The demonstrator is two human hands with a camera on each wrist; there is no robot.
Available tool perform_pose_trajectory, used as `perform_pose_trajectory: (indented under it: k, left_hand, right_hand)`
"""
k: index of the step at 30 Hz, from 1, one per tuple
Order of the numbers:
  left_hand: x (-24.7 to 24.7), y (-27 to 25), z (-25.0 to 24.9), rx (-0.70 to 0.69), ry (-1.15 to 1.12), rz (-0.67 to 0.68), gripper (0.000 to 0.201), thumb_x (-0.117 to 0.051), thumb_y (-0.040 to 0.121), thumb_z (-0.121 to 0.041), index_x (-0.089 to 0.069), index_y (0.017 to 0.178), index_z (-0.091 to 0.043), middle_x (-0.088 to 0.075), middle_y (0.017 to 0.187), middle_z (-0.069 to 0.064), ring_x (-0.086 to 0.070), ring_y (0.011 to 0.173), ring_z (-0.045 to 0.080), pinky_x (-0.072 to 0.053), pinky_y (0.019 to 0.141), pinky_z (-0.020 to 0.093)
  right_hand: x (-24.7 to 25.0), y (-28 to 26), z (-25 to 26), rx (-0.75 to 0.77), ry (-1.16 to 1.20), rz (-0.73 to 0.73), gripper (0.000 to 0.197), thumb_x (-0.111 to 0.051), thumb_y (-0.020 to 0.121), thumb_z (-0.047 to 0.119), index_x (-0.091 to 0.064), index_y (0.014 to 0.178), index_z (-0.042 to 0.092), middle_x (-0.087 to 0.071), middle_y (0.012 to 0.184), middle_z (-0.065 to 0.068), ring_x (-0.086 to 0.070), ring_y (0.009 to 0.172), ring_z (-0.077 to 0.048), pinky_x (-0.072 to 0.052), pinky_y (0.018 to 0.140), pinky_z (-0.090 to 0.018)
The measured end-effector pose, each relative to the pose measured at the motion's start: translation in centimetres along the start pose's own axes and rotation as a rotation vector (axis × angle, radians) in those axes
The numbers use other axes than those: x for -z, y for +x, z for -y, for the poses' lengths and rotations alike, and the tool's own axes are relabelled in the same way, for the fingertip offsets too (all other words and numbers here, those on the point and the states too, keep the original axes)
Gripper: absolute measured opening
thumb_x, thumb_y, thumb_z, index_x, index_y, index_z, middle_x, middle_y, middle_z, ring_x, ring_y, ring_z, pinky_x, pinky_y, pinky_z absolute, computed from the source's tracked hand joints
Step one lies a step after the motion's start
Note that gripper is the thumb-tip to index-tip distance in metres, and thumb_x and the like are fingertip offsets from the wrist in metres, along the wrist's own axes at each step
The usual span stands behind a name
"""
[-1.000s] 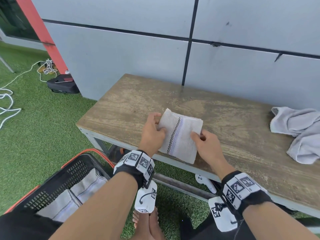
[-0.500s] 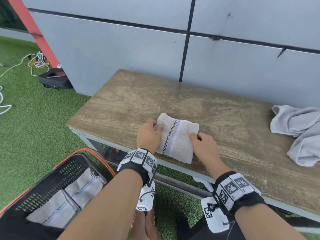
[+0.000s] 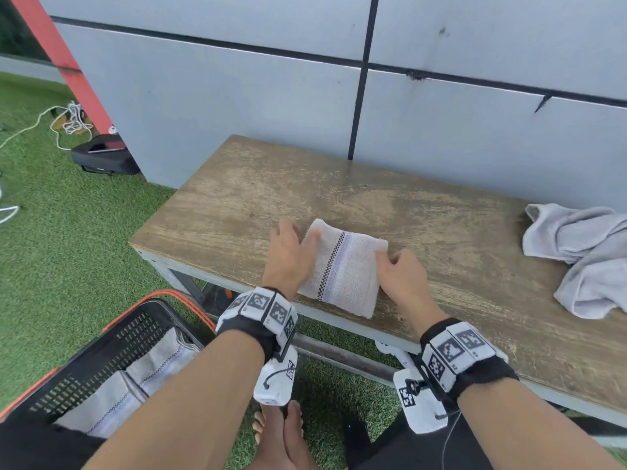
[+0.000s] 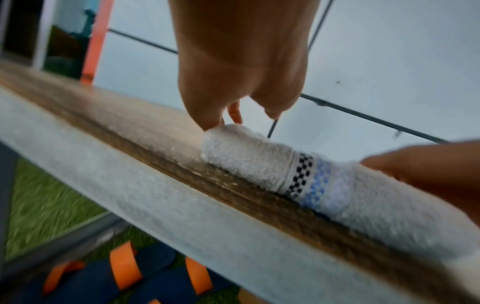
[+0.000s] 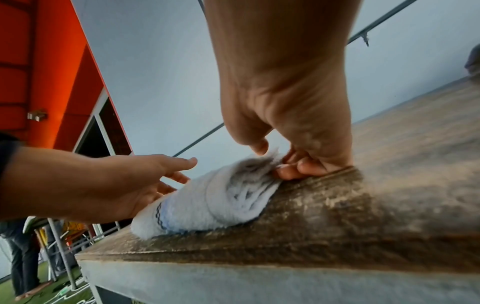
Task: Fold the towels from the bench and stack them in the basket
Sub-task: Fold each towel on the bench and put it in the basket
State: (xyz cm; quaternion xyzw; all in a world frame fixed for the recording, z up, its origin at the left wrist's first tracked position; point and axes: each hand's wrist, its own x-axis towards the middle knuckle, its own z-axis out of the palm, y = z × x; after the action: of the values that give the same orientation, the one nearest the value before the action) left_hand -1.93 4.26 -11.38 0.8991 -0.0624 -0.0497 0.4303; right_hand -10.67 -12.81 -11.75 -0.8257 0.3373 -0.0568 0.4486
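A folded white towel (image 3: 342,266) with a checked black and blue stripe lies flat near the front edge of the wooden bench (image 3: 237,198). My left hand (image 3: 295,239) rests on its left edge with straight fingers; the right wrist view shows that left hand (image 5: 176,174) spread open over the towel (image 5: 207,205). My right hand (image 3: 390,262) is at the towel's right edge, and there the right hand (image 5: 275,160) pinches the layered edge between thumb and curled fingers. A black basket (image 3: 112,351) with an orange rim stands on the grass at lower left, with folded towels (image 3: 152,368) inside.
A crumpled grey towel heap (image 3: 583,256) lies on the bench's right end. A grey panelled wall (image 3: 271,96) backs the bench. On the grass at left are a black bag (image 3: 101,157) and white cords (image 3: 68,120). Slippers (image 4: 124,267) lie under the bench.
The towel was tilted up off the bench a second ago and now lies flat. My left hand's fingers have straightened from a curled hold on the left edge.
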Motion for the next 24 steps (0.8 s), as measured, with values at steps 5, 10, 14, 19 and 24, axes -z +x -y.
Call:
perform_pose_trajectory:
  k: [5, 10, 14, 19, 24]
  left_hand:
    - [-0.6, -2.1, 1.3, -0.485, 0.349, -0.027, 0.040, -0.040, 0.105, -0.037, -0.050, 0.137, -0.015, -0.045, 0.147, 0.007, -0.041, 0.136, 0.023, -0.035, 0.116, 0.043]
    - [-2.7, -2.3, 3.3, -0.381, 0.540, 0.207, 0.057, -0.013, 0.105, -0.053, -0.008, 0.160, -0.036, 0.000, 0.168, -0.012, -0.005, 0.155, 0.022, -0.007, 0.125, 0.049]
    - [-2.2, -1.2, 3.6, -0.356, 0.553, 0.252, 0.055, -0.010, 0.105, -0.053, -0.001, 0.158, -0.042, 0.008, 0.167, -0.019, -0.001, 0.155, 0.021, -0.003, 0.125, 0.049]
    - [-2.3, -1.3, 3.1, -0.219, 0.525, 0.194, 0.053, -0.008, 0.105, -0.054, -0.003, 0.157, -0.047, -0.002, 0.168, -0.012, 0.000, 0.156, 0.021, 0.001, 0.123, 0.055]
    - [-2.0, -1.7, 3.6, -0.106, 0.304, 0.067, 0.065, -0.021, 0.103, -0.058, -0.017, 0.160, -0.027, -0.019, 0.167, 0.001, -0.006, 0.155, 0.025, -0.004, 0.125, 0.049]
  right_hand:
    - [-0.5, -1.2, 0.2, 0.563, -0.421, -0.240, 0.032, -0.045, 0.098, 0.024, -0.049, 0.129, 0.015, -0.049, 0.131, -0.003, -0.046, 0.120, -0.021, -0.040, 0.103, -0.040]
    - [-2.3, -0.4, -1.2, 0.542, -0.599, 0.280, 0.054, -0.019, 0.108, 0.040, -0.010, 0.160, 0.033, 0.003, 0.167, 0.015, 0.010, 0.152, -0.004, 0.004, 0.124, -0.047]
    - [-2.5, -0.3, -1.2, 0.462, -0.655, 0.269, 0.057, -0.015, 0.105, 0.047, 0.000, 0.159, 0.038, 0.016, 0.166, 0.014, 0.019, 0.151, -0.005, 0.008, 0.122, -0.051]
    - [-2.5, -0.4, -0.3, 0.405, -0.747, 0.271, 0.058, -0.010, 0.105, 0.048, 0.004, 0.159, 0.036, 0.015, 0.167, 0.009, 0.017, 0.152, -0.009, 0.011, 0.121, -0.055]
    - [-2.2, -0.5, 1.0, 0.425, -0.930, 0.216, 0.059, -0.014, 0.103, 0.043, -0.010, 0.159, 0.024, -0.015, 0.163, -0.010, -0.012, 0.150, -0.029, -0.002, 0.121, -0.059]
